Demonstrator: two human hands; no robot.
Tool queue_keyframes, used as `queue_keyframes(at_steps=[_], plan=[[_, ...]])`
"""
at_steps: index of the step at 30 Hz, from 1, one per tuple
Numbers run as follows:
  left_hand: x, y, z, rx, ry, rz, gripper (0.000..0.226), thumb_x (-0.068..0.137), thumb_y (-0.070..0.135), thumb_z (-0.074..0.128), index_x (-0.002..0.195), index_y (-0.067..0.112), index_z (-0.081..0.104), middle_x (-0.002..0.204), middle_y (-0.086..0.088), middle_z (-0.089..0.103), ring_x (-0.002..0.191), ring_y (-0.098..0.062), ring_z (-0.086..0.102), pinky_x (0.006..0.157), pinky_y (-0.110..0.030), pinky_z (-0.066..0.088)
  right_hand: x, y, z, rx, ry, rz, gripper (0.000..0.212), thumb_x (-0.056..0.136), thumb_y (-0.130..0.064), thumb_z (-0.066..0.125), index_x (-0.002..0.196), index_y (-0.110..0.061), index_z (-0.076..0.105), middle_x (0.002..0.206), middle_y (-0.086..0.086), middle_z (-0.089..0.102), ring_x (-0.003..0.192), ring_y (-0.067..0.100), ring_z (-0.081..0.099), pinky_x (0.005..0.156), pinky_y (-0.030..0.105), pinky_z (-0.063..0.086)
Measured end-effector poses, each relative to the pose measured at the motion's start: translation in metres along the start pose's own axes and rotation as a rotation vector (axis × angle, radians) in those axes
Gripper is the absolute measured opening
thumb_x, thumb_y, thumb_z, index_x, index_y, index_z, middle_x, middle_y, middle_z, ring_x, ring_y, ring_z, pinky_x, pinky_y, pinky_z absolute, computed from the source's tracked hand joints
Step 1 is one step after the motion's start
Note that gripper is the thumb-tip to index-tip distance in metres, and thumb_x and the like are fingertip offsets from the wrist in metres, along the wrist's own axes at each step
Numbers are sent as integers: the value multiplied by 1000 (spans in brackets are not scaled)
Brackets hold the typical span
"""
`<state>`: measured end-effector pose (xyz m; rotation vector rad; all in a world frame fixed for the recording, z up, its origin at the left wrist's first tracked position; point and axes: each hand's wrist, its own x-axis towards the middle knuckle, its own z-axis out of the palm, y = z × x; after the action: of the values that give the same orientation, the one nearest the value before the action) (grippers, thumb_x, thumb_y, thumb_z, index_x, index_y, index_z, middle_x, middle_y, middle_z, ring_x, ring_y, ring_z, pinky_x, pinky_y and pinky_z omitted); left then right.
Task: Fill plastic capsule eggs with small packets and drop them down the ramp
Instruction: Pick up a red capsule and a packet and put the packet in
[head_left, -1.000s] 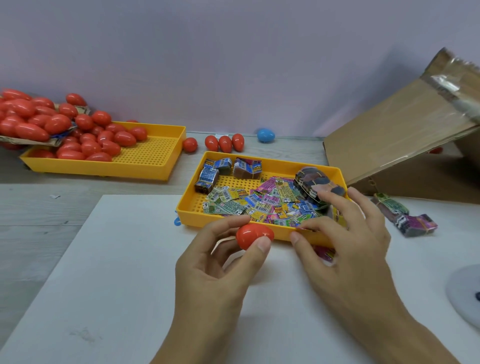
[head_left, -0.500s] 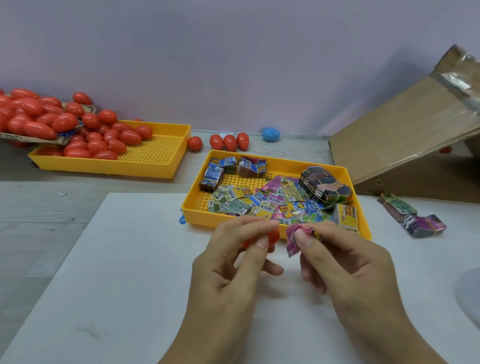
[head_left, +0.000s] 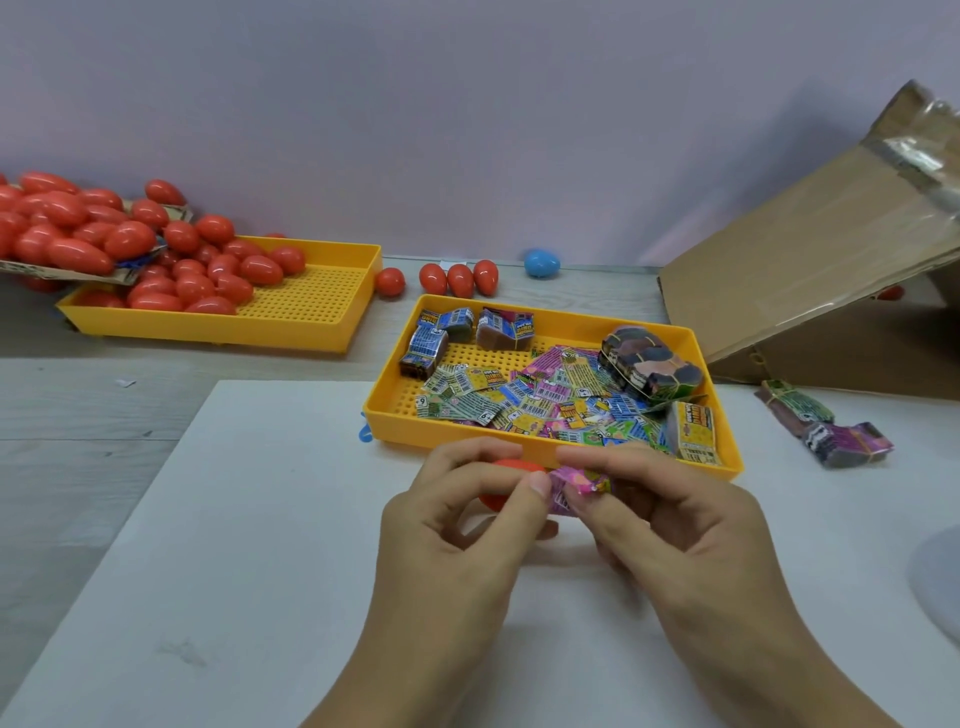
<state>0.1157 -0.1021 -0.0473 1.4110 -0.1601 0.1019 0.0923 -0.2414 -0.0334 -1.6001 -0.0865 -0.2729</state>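
A red capsule egg (head_left: 501, 480) sits in the left hand (head_left: 457, 545), mostly hidden behind its curled fingers (head_left: 519, 501), just in front of the near wall of the packet tray (head_left: 395, 415). Touching the egg's right side is a pink packet (head_left: 576, 486), pinched between thumb and forefinger of the right hand (head_left: 675, 530); the left thumb tip also presses against the packet's edge. Both hands hover over a white sheet (head_left: 260, 545) that covers the near part of the pale wood-grain surface (head_left: 78, 415).

The packet tray is yellow with a perforated floor and holds a loose spread of small printed packets (head_left: 519, 400), several banded bundles along its far wall (head_left: 457, 332), and a dark banded stack (head_left: 649, 364) at its right. The hands cover part of its near rim. A second yellow tray (head_left: 311, 312) stands further back on the left, with a heap of red eggs (head_left: 156, 260) spilling into it from a piece of cardboard (head_left: 52, 270). Four red eggs (head_left: 447, 278) and one blue egg (head_left: 542, 262) lie loose on the surface by the wall (head_left: 467, 130), which is plain and lilac-grey.

On the right, a slanted cardboard ramp (head_left: 805, 260) rises toward the upper right, with shiny tape at its top. Two banded packet bundles (head_left: 826, 431) lie on the sheet below it. A grey rounded shape (head_left: 940, 587) shows at the right edge; what it is cannot be told.
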Motion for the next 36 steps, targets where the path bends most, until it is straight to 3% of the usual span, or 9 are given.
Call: queue_keyframes(at_steps=[5, 10, 15, 19, 21, 24, 27, 30, 36], plan=[[0, -5, -2, 30, 72, 37, 8, 70, 23, 75, 65, 25, 81, 98, 8, 69, 101, -10, 69, 74, -28, 60, 1, -5, 1, 98, 59, 142, 39, 59, -33, 88, 96, -28, 77, 77, 6, 69, 47, 12, 52, 41, 17, 41], [0, -4, -2, 34, 127, 72, 9, 63, 34, 82, 68, 27, 81, 99, 7, 68, 99, -7, 69, 77, -37, 62, 4, -6, -2, 169, 45, 238, 29, 53, -29, 91, 74, -21, 73, 59, 5, 64, 37, 15, 51, 33, 17, 32], [-1, -4, -2, 8, 150, 49, 19, 62, 41, 78, 70, 25, 82, 101, 4, 68, 108, -17, 68, 84, -50, 61, 3, -7, -4, 204, -81, 271, 59, 41, -57, 93, 80, -16, 76, 63, 5, 50, 45, 10, 38, 39, 20, 32], [-1, -4, -2, 16, 117, 69, 17, 63, 41, 78, 71, 26, 81, 101, 3, 68, 109, -16, 66, 81, -43, 61, 2, -6, -6, 172, -168, 270, 54, 50, -60, 88, 84, -20, 77, 67, 6, 45, 51, 10, 35, 43, 20, 30], [-1, -3, -2, 17, 112, 71, 16, 63, 41, 77, 71, 27, 81, 101, 4, 68, 108, -16, 67, 79, -35, 60, 1, -7, -6, 126, -188, 253, 46, 59, -55, 84, 91, -23, 78, 63, -3, 48, 50, 8, 37, 43, 20, 31], [-1, -4, -4, 12, 97, 69, 9, 64, 33, 83, 70, 28, 81, 100, 6, 68, 108, -16, 67, 81, -37, 59, 1, -7, -5, 88, -182, 226, 38, 63, -47, 80, 94, -25, 77, 65, -16, 57, 51, 2, 43, 42, 17, 34], [-1, -3, -4, 11, 73, 71, 8, 62, 32, 83, 68, 27, 81, 101, 7, 69, 104, -8, 68, 77, -23, 56, 1, -6, -5, 115, -171, 244, 33, 63, -46, 79, 87, -23, 77, 60, -5, 50, 48, 10, 35, 42, 20, 29], [-1, 1, -1, -18, 72, 78, 11, 60, 32, 82, 66, 23, 81, 102, -2, 69, 96, -4, 69, 72, -15, 53, 0, -8, -3, 168, -144, 268, 30, 64, -46, 76, 82, -22, 76, 54, -8, 50, 46, 12, 31, 42, 23, 24], [-4, 2, 3, 22, 71, 135, 16, 58, 39, 76, 67, 26, 81, 93, 3, 65, 84, -2, 68, 66, -14, 51, -4, -9, -1, -52, -26, 165, 42, 56, -59, 80, 87, -31, 77, 63, -14, 64, 50, 4, 53, 44, 15, 40]])
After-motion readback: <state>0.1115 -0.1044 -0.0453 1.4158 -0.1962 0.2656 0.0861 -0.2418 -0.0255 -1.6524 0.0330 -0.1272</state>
